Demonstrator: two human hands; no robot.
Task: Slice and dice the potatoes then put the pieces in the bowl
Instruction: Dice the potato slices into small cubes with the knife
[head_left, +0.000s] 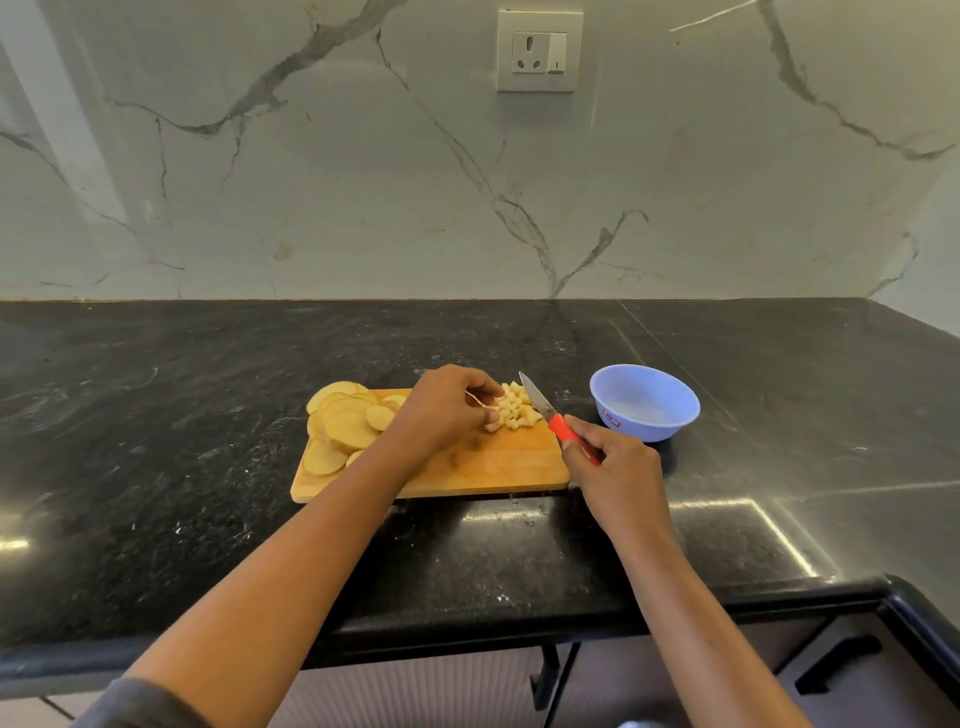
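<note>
Covering some potato cubes (517, 408), left hand (441, 410) pinches a thin strip (475, 399); right hand (613, 467) clasps the knife (545, 408).

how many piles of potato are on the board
2. A pile of round slices covers the board's left end; a pile of dice sits at its far right, between the left hand and the knife. The hand may hide more pieces.

The left grip (441, 410) hides part of the board (493, 465) and some slices (347, 430); the thin strip (477, 400) it pinches is too small to name. The knife (537, 399) handle mostly vanishes inside the right grip (618, 467). The bowl (660, 428) sticker (611, 418) is unreadable.
</note>
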